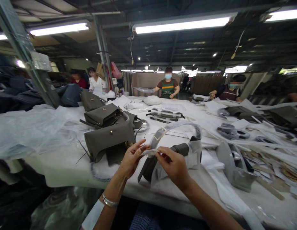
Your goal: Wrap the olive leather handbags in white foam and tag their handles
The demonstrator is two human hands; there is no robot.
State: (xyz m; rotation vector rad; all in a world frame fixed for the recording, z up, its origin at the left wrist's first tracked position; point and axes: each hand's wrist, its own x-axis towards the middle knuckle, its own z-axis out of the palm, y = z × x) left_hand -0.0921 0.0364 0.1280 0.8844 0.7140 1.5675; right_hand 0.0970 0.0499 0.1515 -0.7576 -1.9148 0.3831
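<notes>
A dark olive handbag [180, 149] lies in front of me, partly covered by white wrapping sheet. Its handle [178, 126], wrapped in clear film, arches up over the bag and carries a gold-coloured buckle. At the near end of that handle, my left hand [131, 159] pinches a whitish wrapping strip [149, 152] between thumb and fingers. My right hand [173, 166] grips the same strip from the other side, thumb and forefinger pressed together. The right hand partly hides the bag's body. Left of my hands, another olive handbag [100, 142] lies on the table.
More olive bags [104, 115] stand behind on the left. Several strap pieces [166, 114] lie mid-table. Coiled wrapped straps [231, 131], a grey wrapped piece [234, 167] and paper scraps [275, 179] cover the right side. Co-workers [168, 86] stand across the table. Plastic sheeting [38, 131] lies left.
</notes>
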